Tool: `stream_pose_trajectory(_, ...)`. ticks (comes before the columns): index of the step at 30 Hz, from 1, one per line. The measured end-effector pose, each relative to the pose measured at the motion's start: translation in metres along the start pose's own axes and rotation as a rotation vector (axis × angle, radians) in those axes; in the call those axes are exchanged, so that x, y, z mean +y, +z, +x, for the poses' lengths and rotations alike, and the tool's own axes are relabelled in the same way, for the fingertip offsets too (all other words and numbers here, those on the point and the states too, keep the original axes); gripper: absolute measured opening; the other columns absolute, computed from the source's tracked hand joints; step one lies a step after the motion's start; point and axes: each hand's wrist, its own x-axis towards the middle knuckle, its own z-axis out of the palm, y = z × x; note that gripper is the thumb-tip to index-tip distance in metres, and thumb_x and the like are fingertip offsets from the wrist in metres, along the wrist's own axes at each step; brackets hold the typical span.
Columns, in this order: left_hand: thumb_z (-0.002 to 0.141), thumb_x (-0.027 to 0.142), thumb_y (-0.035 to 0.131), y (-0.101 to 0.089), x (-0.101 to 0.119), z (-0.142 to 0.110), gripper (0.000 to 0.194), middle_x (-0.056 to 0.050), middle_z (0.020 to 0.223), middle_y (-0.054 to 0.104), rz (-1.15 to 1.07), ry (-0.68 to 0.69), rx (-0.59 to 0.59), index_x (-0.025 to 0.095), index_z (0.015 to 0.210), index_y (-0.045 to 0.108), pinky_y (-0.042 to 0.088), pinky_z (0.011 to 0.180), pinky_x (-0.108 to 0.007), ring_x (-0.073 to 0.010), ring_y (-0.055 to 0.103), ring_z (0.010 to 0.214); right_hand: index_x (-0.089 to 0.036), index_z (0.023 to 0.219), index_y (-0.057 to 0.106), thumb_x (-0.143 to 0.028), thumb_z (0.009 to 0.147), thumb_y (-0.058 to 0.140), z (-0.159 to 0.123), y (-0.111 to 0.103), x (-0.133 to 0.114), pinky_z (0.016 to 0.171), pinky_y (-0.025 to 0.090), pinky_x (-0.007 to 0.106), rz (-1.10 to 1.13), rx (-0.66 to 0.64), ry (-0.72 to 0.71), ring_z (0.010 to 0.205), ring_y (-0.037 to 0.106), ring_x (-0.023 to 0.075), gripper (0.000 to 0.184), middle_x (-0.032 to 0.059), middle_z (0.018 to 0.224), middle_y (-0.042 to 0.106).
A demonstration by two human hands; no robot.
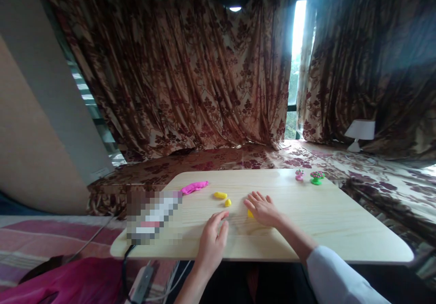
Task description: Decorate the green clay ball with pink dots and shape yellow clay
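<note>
My right hand [261,208] lies flat, palm down, with its fingers stretched out over a piece of yellow modelling clay [250,213]. Only the left edge of that piece shows from under the palm. To its left, my left hand [214,238] is held above the table's near part, thumb and fingers apart, with nothing in it. Just beyond the hands lie a small yellow lump [228,202] and a short yellow roll [220,195]. Farther left is a long, uneven strip of pink clay [194,187].
The pale wooden table [323,231] has rounded corners. At its far right stand a small pink clay figure [299,175] and a green one with pink dots [317,178]. A blurred-out object with a black cable [124,267] lies on the left. Behind are curtains and a white lamp [360,131].
</note>
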Motion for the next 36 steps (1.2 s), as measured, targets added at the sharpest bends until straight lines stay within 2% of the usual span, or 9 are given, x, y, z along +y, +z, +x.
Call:
stream_pose_trajectory(4, 0.079, 0.017, 0.047, 0.022, 0.016, 0.015, 0.036, -0.006, 0.118, 0.056, 0.078, 0.160, -0.071, 0.021, 0.115, 0.054, 0.035, 0.100, -0.035, -0.0184, 0.048, 0.112, -0.018, 0.134, 0.036, -0.045, 0.093, 0.008, -0.013, -0.018, 0.011, 0.106, 0.021, 0.039, 0.215, 0.031, -0.023, 0.129, 0.028, 0.0173, 0.056, 0.0079, 0.140, 0.035)
stream_pose_trajectory(9, 0.073, 0.009, 0.050, 0.045, 0.033, 0.030, 0.035, -0.004, 0.106, 0.062, 0.159, 0.293, -0.307, 0.024, 0.104, 0.061, 0.038, 0.096, -0.038, -0.0208, 0.051, 0.105, -0.027, 0.123, 0.051, -0.054, 0.087, 0.033, -0.050, -0.040, 0.029, 0.107, 0.021, 0.037, 0.689, 0.139, 0.057, 0.127, 0.033, 0.0188, 0.048, 0.0018, 0.134, 0.044)
stream_pose_trajectory(13, 0.074, 0.010, 0.050, 0.051, 0.030, 0.026, 0.025, -0.003, 0.094, 0.064, -0.025, 0.146, -0.281, 0.022, 0.094, 0.062, 0.043, 0.088, -0.034, -0.0186, 0.056, 0.093, -0.025, 0.116, 0.057, -0.048, 0.083, 0.046, -0.067, -0.046, 0.036, 0.100, 0.034, 0.040, 0.790, 0.127, 0.098, 0.115, 0.048, 0.0226, 0.042, 0.0054, 0.123, 0.055)
stream_pose_trajectory(17, 0.080, 0.015, 0.047, 0.052, 0.032, 0.015, 0.032, -0.005, 0.101, 0.063, -0.370, -0.026, -0.277, 0.020, 0.110, 0.053, 0.046, 0.083, -0.029, -0.0157, 0.059, 0.090, -0.022, 0.116, 0.055, -0.037, 0.082, 0.052, -0.070, -0.041, 0.017, 0.082, 0.047, 0.036, 0.820, 0.056, -0.038, 0.093, 0.060, 0.0202, 0.038, 0.0068, 0.114, 0.060)
stream_pose_trajectory(22, 0.079, 0.017, 0.050, 0.043, 0.048, 0.008, 0.028, -0.003, 0.102, 0.063, -0.306, 0.033, -0.299, 0.021, 0.105, 0.058, 0.039, 0.090, -0.029, -0.0178, 0.055, 0.098, -0.022, 0.103, 0.061, -0.027, 0.080, 0.054, -0.067, -0.030, -0.012, 0.067, 0.049, 0.029, 0.537, 0.133, -0.170, 0.074, 0.061, 0.0154, 0.025, 0.0037, 0.094, 0.065)
stream_pose_trajectory(25, 0.082, 0.023, 0.047, 0.040, 0.051, 0.007, 0.021, -0.002, 0.092, 0.065, -0.225, 0.055, -0.312, 0.021, 0.096, 0.062, 0.041, 0.083, -0.028, -0.0171, 0.056, 0.088, -0.021, 0.092, 0.065, -0.028, 0.081, 0.051, -0.066, -0.043, -0.020, 0.071, 0.049, 0.030, 0.329, 0.094, -0.204, 0.077, 0.061, 0.0163, 0.019, 0.0038, 0.088, 0.065)
stream_pose_trajectory(27, 0.081, 0.026, 0.047, 0.042, 0.049, 0.008, 0.019, -0.002, 0.084, 0.065, -0.143, 0.052, -0.285, 0.020, 0.088, 0.063, 0.042, 0.079, -0.028, -0.0172, 0.056, 0.083, -0.022, 0.104, 0.062, -0.035, 0.084, 0.047, -0.062, -0.060, -0.029, 0.086, 0.044, 0.034, 0.200, 0.089, -0.255, 0.098, 0.057, 0.0200, 0.027, 0.0065, 0.106, 0.062)
stream_pose_trajectory(31, 0.078, 0.027, 0.050, 0.049, 0.045, 0.010, 0.015, -0.002, 0.082, 0.065, -0.028, 0.055, -0.221, 0.019, 0.077, 0.063, 0.042, 0.077, -0.027, -0.0178, 0.056, 0.083, -0.024, 0.135, 0.034, -0.051, 0.089, 0.027, -0.042, -0.082, -0.060, 0.107, 0.013, 0.046, -0.060, 0.086, -0.282, 0.133, 0.017, 0.0228, 0.053, 0.0064, 0.144, 0.026)
stream_pose_trajectory(36, 0.075, 0.021, 0.049, 0.052, 0.043, 0.011, 0.015, -0.004, 0.080, 0.066, -0.049, 0.073, -0.206, 0.019, 0.075, 0.064, 0.044, 0.071, -0.027, -0.0193, 0.057, 0.082, -0.025, 0.139, 0.022, -0.059, 0.087, 0.017, -0.027, -0.050, -0.070, 0.106, 0.006, 0.049, -0.167, -0.091, -0.148, 0.135, 0.006, 0.0242, 0.063, 0.0058, 0.147, 0.015)
